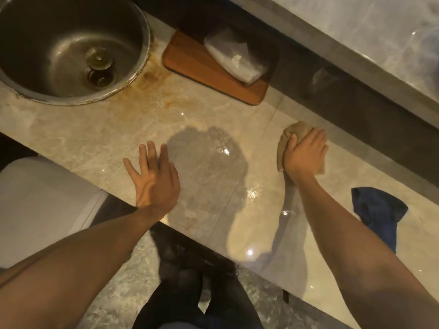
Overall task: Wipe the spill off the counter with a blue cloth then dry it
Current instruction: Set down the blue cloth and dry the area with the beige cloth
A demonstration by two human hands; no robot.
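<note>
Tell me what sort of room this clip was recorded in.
Probably a bathroom: a round metal sink set in a marble-look counter, a white toilet below its edge, and a tissue pack on a wooden tray.

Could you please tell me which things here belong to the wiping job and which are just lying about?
Job: tan cloth under the right hand, blue cloth, counter.
Lying about: sink, wooden board, plastic bag.

One head-worn wide-angle camera looks steeply down from close above the worktop (99,141). It takes in the round sink (71,46) far left and the floor (123,288) nearest.
</note>
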